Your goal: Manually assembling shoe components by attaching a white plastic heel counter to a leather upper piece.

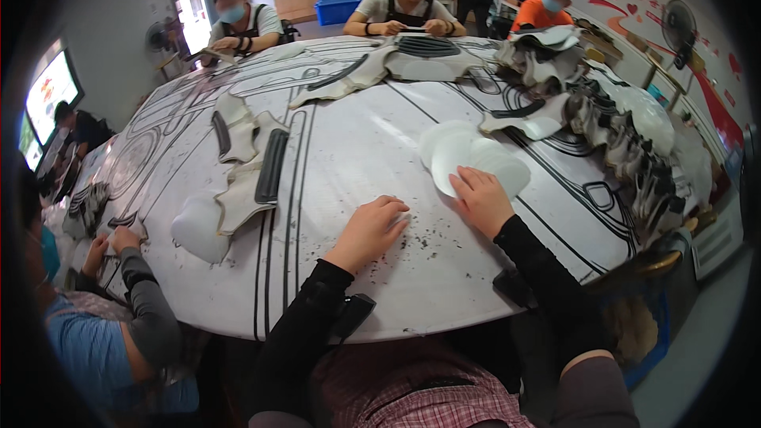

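A right hand lies on a fan of white sheets (441,145) spread over the big white table (349,143).

From where I stand, the right hand (482,200) has its fingers slightly parted on the fan's near edge; whether they pinch a sheet, I can't tell. The left hand (369,230), nearer the wearer and left of the fan, is loosely half-curled, and I can't see whether anything is in it. Dark crumbs (424,246) speckle the surface just nearer than the fan. Well left of it sit pale curved pieces with black strips (246,190); right of it, a long heap of similar pieces (634,139).
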Motion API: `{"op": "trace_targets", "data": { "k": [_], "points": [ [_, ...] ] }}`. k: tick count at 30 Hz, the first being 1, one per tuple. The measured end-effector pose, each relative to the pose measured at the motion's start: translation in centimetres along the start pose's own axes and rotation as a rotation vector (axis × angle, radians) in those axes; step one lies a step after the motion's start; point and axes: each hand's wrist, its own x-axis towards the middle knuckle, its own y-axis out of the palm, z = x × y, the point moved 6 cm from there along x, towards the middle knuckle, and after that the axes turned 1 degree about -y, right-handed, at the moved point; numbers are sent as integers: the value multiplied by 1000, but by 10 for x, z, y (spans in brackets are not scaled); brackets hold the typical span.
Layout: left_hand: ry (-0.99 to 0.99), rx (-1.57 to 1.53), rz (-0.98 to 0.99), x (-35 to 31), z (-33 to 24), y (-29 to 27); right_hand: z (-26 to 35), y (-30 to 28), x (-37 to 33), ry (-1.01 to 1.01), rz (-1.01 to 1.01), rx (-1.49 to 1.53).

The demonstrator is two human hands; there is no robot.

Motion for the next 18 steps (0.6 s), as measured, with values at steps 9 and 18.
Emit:
{"op": "trace_targets", "data": {
  "k": [9, 18],
  "points": [
    [-357, -267, -454, -14, 75, -43, -13, -20, 1, 105, -272, 263],
    [-539, -598, -804, -31, 109, -90, -109, -4, -47, 825, -557, 1316]
  ]
}}
